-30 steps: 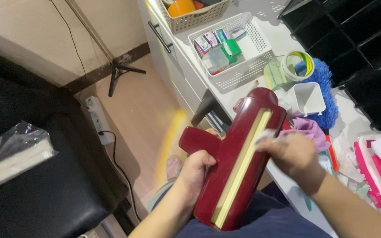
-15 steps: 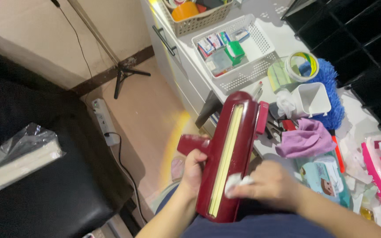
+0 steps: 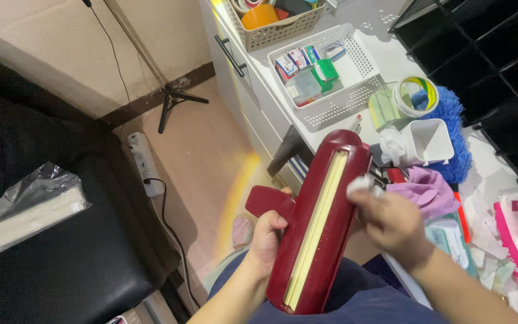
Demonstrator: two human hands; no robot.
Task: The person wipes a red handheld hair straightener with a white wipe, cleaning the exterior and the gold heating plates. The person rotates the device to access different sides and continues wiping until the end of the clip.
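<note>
Your right hand (image 3: pixel 391 225) has slid its pinched white wipe (image 3: pixel 360 183) up the maroon roller case (image 3: pixel 319 222); left-hand (image 3: pixel 268 237) fingers stay wrapped around it.

Dark red long-bodied tool (image 3: pixel 319 222) with a pale yellow strip along its open face, stubby handle at its side; held tilted over the lap. Small white wad (image 3: pixel 360 183) pressed against its upper right edge.

Left hand (image 3: pixel 266 237): lower centre of frame, fingers curled in a grip.
Right hand (image 3: pixel 391 223): centre right, fingertips pinched, forearm running to lower right.
</note>
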